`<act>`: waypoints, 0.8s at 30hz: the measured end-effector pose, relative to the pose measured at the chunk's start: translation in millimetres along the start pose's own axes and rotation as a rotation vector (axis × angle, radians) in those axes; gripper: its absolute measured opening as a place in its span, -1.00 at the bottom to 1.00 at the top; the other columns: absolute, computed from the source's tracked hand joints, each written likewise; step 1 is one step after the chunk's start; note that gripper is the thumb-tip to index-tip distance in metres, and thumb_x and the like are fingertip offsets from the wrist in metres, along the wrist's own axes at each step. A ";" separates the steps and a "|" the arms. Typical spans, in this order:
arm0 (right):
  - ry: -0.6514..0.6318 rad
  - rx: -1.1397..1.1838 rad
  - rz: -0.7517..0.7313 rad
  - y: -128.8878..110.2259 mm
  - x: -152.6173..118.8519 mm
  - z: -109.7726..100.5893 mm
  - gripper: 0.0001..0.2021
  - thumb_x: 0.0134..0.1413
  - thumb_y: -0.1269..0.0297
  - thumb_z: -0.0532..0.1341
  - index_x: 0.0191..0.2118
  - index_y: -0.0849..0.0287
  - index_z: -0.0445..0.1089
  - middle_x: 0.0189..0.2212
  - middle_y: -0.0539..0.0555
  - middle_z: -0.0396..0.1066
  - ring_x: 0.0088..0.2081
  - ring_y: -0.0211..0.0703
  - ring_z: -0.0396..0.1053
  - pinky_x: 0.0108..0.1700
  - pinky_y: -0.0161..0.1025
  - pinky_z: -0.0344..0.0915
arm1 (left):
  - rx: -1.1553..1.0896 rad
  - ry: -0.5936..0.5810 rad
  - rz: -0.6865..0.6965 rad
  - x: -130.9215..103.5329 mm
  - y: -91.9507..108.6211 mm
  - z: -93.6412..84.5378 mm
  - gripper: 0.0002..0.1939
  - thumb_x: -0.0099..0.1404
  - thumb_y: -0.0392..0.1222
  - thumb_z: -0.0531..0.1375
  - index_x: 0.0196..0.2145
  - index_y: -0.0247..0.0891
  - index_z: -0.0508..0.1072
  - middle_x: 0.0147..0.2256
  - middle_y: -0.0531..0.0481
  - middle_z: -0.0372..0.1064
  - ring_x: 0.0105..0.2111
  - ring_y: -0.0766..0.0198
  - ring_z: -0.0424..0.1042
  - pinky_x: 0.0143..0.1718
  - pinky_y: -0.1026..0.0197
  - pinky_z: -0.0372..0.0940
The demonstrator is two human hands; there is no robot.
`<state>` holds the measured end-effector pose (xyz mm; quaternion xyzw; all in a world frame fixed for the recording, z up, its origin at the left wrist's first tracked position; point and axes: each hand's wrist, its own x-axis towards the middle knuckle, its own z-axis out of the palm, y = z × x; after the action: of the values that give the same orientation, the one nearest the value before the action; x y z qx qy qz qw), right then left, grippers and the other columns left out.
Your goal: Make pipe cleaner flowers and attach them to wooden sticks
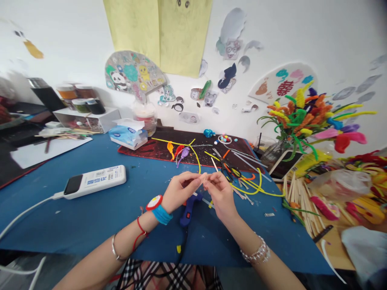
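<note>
My left hand (183, 191) and my right hand (221, 194) meet above the blue table, thumbs and fingers pinched together. Between their fingertips is something small and pale that I cannot make out. Just below them lies a blue glue gun (188, 211), its cord running toward the table's front edge. Black-handled scissors (226, 167) rest beyond my right hand, among yellow pipe cleaners (259, 181). Orange (170, 150), red and purple (183, 154) balloon-like pieces lie behind my left hand.
A white power bank (95, 181) with a cable lies left. Behind it stands a tissue pack (128, 135). At right are a vase of colourful pipe-cleaner flowers (302, 117), wooden sticks (302, 201) and a clear plastic container (341, 183).
</note>
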<state>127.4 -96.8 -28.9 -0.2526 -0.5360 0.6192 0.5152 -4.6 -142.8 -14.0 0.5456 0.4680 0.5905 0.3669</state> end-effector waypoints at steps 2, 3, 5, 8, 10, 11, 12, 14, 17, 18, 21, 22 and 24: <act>0.007 0.014 0.002 -0.2 0.5 -0.2 -0.81 -0.13 0.36 0.27 -0.43 0.11 0.20 -0.51 -0.08 0.25 -0.46 -0.31 0.22 -0.36 -0.32 0.19 | -0.040 -0.026 -0.045 0.3 -1.0 0.0 -0.71 0.17 -0.08 0.14 -0.21 -0.26 0.49 -0.42 -0.04 0.40 -0.53 0.36 0.30 -0.52 0.32 0.19; 0.007 0.022 0.000 -0.3 0.7 -0.2 -0.81 -0.13 0.36 0.27 -0.43 0.12 0.20 -0.51 -0.08 0.25 -0.46 -0.31 0.22 -0.37 -0.32 0.18 | -0.051 -0.035 -0.060 0.6 -1.4 -0.2 -0.71 0.17 -0.08 0.14 -0.21 -0.26 0.49 -0.40 -0.05 0.42 -0.50 0.34 0.32 -0.48 0.31 0.20; 0.008 0.042 -0.015 -0.7 1.1 0.4 -0.81 -0.12 0.37 0.27 -0.44 0.12 0.19 -0.51 -0.08 0.23 -0.46 -0.32 0.21 -0.38 -0.33 0.17 | -0.047 -0.039 -0.071 1.1 -2.0 -0.6 -0.72 0.16 -0.10 0.16 -0.22 -0.27 0.50 -0.32 -0.07 0.44 -0.37 0.27 0.37 -0.35 0.28 0.24; 0.022 0.063 -0.050 -2.0 1.6 1.6 -0.80 -0.10 0.39 0.25 -0.46 0.13 0.15 -0.52 -0.09 0.20 -0.47 -0.33 0.19 -0.40 -0.33 0.15 | -0.010 -0.018 -0.062 0.9 -2.6 0.2 -0.74 0.17 -0.10 0.15 -0.27 -0.29 0.52 -0.32 -0.06 0.46 -0.32 0.24 0.37 -0.27 0.28 0.23; 0.039 0.063 -0.062 -3.0 1.8 2.2 -0.78 -0.09 0.40 0.24 -0.46 0.13 0.12 -0.51 -0.09 0.19 -0.46 -0.32 0.19 -0.39 -0.33 0.16 | -0.002 -0.015 -0.063 0.1 -3.1 1.7 -0.74 0.18 -0.09 0.13 -0.33 -0.31 0.52 -0.43 -0.02 0.44 -0.43 0.29 0.35 -0.37 0.30 0.22; 0.045 0.065 -0.064 -3.5 1.8 2.3 -0.77 -0.08 0.40 0.24 -0.46 0.12 0.10 -0.51 -0.08 0.20 -0.46 -0.31 0.19 -0.39 -0.33 0.16 | -0.012 -0.024 -0.072 -0.3 -3.6 2.5 -0.74 0.18 -0.08 0.13 -0.35 -0.31 0.52 -0.50 0.00 0.41 -0.49 0.32 0.32 -0.43 0.32 0.20; 0.048 0.070 -0.064 -3.9 1.9 2.3 -0.77 -0.08 0.40 0.24 -0.46 0.12 0.09 -0.50 -0.08 0.21 -0.45 -0.31 0.20 -0.38 -0.32 0.16 | -0.027 -0.040 -0.088 -0.6 -4.1 3.2 -0.73 0.18 -0.07 0.13 -0.36 -0.32 0.51 -0.55 0.02 0.37 -0.55 0.35 0.29 -0.49 0.33 0.17; 0.048 0.084 -0.061 -4.1 2.1 2.3 -0.76 -0.08 0.40 0.23 -0.46 0.12 0.08 -0.48 -0.08 0.22 -0.43 -0.30 0.20 -0.37 -0.32 0.16 | -0.057 -0.069 -0.124 -1.1 -5.2 4.3 -0.71 0.18 -0.05 0.12 -0.36 -0.34 0.50 -0.62 0.06 0.29 -0.62 0.39 0.22 -0.57 0.34 0.13; 0.030 0.091 -0.053 -3.2 2.5 2.2 -0.75 -0.07 0.42 0.22 -0.47 0.12 0.06 -0.50 -0.08 0.21 -0.44 -0.31 0.19 -0.37 -0.32 0.15 | -0.077 -0.067 -0.116 -1.9 -6.1 5.9 -0.71 0.19 -0.05 0.12 -0.32 -0.33 0.47 -0.61 0.07 0.27 -0.62 0.40 0.21 -0.58 0.35 0.12; 0.023 0.085 -0.052 -2.6 2.7 2.1 -0.75 -0.07 0.42 0.22 -0.47 0.13 0.05 -0.51 -0.09 0.21 -0.44 -0.31 0.18 -0.37 -0.33 0.15 | -0.073 -0.052 -0.099 -2.4 -6.1 6.6 -0.71 0.19 -0.06 0.11 -0.27 -0.32 0.45 -0.61 0.08 0.27 -0.62 0.41 0.20 -0.58 0.36 0.12; 0.010 0.067 -0.058 -1.1 3.0 1.6 -0.74 -0.06 0.43 0.22 -0.48 0.14 0.05 -0.51 -0.09 0.22 -0.46 -0.33 0.18 -0.39 -0.34 0.14 | -0.018 -0.014 -0.044 -4.3 -5.6 8.2 -0.68 0.23 -0.09 0.08 -0.08 -0.24 0.36 -0.60 0.11 0.25 -0.64 0.43 0.18 -0.60 0.37 0.11; 0.009 0.063 -0.061 -0.7 3.0 1.4 -0.75 -0.06 0.43 0.22 -0.48 0.14 0.05 -0.51 -0.09 0.23 -0.46 -0.33 0.18 -0.39 -0.34 0.14 | 0.014 -0.002 -0.026 -4.7 -5.5 8.2 -0.68 0.25 -0.10 0.06 -0.07 -0.22 0.35 -0.59 0.11 0.26 -0.64 0.43 0.19 -0.60 0.37 0.13; 0.005 0.053 -0.060 -0.2 2.7 1.1 -0.75 -0.06 0.43 0.22 -0.47 0.14 0.06 -0.50 -0.09 0.25 -0.46 -0.34 0.19 -0.39 -0.35 0.14 | 0.098 0.039 0.034 -4.9 -5.6 7.3 -0.74 0.26 -0.14 0.05 -0.13 -0.21 0.40 -0.50 0.06 0.32 -0.56 0.40 0.27 -0.51 0.35 0.21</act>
<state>125.7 -94.8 -27.7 -0.2242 -0.5254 0.6170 0.5414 2.8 -144.7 -21.1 0.5589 0.4941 0.5837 0.3206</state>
